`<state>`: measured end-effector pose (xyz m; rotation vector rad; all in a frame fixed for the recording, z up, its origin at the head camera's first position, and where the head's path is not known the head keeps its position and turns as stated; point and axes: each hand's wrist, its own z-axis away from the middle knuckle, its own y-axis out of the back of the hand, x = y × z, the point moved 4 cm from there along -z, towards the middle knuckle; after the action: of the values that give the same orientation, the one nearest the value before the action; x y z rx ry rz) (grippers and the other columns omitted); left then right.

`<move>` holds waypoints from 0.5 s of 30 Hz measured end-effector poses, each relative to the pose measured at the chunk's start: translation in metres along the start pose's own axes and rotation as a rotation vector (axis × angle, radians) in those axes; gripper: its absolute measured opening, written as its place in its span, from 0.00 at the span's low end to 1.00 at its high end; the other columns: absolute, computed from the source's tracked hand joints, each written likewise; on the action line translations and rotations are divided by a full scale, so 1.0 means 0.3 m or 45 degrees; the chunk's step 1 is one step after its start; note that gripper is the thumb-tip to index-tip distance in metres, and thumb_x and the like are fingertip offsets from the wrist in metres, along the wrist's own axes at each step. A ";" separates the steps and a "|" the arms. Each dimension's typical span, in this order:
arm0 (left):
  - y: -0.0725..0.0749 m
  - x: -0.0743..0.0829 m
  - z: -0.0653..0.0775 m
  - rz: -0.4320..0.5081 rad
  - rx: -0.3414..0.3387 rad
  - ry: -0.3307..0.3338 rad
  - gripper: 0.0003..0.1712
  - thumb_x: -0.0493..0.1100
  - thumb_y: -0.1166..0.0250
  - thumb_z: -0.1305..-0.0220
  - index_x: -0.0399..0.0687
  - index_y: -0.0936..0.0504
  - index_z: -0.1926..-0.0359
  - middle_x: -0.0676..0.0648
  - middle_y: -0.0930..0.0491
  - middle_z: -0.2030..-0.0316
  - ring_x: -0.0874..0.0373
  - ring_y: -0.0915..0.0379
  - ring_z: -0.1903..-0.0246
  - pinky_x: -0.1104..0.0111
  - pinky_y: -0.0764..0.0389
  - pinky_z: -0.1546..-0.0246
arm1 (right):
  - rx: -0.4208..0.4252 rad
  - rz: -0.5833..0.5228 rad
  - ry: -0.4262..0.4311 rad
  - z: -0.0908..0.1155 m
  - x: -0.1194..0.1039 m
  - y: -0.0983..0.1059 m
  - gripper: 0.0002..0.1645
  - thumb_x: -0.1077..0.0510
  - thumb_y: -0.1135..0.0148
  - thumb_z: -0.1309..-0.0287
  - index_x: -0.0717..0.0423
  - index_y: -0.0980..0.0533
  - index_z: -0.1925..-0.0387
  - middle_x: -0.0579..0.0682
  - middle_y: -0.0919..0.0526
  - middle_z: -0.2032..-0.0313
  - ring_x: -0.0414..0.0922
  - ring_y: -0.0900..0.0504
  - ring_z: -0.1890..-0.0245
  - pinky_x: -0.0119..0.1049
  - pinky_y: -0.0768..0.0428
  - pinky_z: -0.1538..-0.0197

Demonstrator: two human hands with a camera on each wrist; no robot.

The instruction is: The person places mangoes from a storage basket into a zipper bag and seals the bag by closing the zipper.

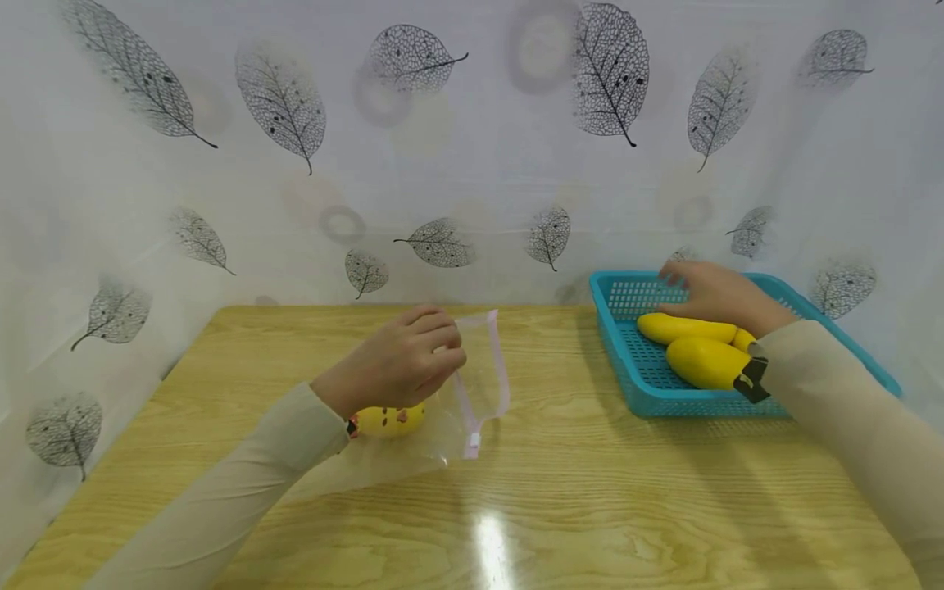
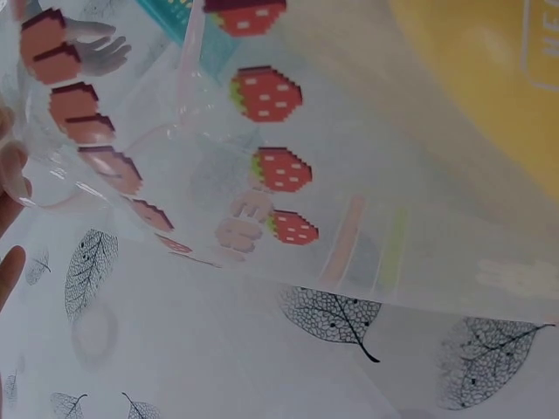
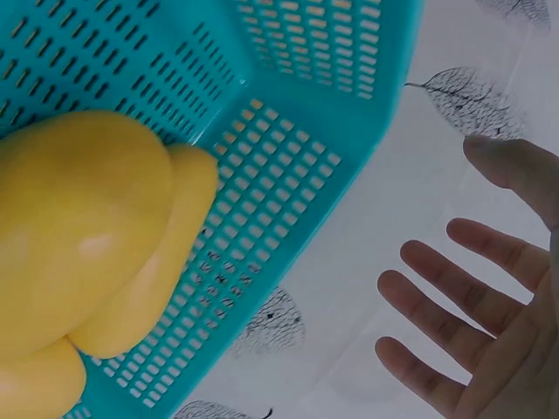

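My left hand (image 1: 398, 360) pinches the upper edge of a clear zip bag (image 1: 398, 467) with a pink slider strip, its mouth facing right. Printed strawberries (image 2: 269, 94) show on the bag in the left wrist view. Inside it lies a rounded yellow thing (image 1: 391, 420), partly hidden by my hand and wrist. My right hand (image 1: 726, 297) is over the back of a blue basket (image 1: 634, 400), fingers spread and holding nothing. In the basket lie a plump yellow mango-like fruit (image 1: 704, 363), a longer slim yellow fruit (image 1: 682, 329) and part of another yellow piece (image 1: 743, 340).
The wooden table (image 1: 560, 492) runs back to a white curtain (image 1: 472, 164) printed with dark leaves. The basket stands at the right, near the curtain. Bare tabletop lies between bag and basket. A dark band (image 1: 752, 378) sits on my right wrist.
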<state>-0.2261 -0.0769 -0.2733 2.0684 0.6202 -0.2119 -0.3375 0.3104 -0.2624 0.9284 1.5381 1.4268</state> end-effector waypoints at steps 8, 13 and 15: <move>0.003 0.000 0.000 0.003 0.000 0.000 0.07 0.38 0.45 0.37 0.48 0.25 0.72 0.51 0.25 0.72 0.55 0.27 0.65 0.60 0.25 0.47 | -0.129 -0.030 0.000 -0.001 0.086 -0.040 0.29 0.49 0.35 0.47 0.65 0.27 0.50 0.64 0.20 0.55 0.58 0.21 0.57 0.53 0.20 0.58; 0.007 0.000 0.001 0.007 -0.001 0.005 0.05 0.38 0.43 0.39 0.48 0.25 0.72 0.51 0.25 0.72 0.55 0.27 0.64 0.60 0.25 0.47 | -0.223 -0.029 -0.029 0.001 0.138 -0.063 0.29 0.48 0.36 0.46 0.66 0.27 0.50 0.65 0.20 0.55 0.58 0.21 0.58 0.53 0.20 0.59; 0.007 0.000 0.002 0.010 0.000 0.009 0.04 0.38 0.42 0.40 0.48 0.24 0.72 0.51 0.24 0.72 0.55 0.27 0.64 0.60 0.25 0.47 | -0.250 -0.044 -0.051 0.003 0.155 -0.071 0.29 0.48 0.35 0.47 0.65 0.27 0.51 0.65 0.20 0.56 0.57 0.21 0.59 0.52 0.20 0.60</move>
<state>-0.2250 -0.0784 -0.2720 2.0719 0.6158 -0.2002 -0.3546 0.3516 -0.2875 0.8034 1.3513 1.4953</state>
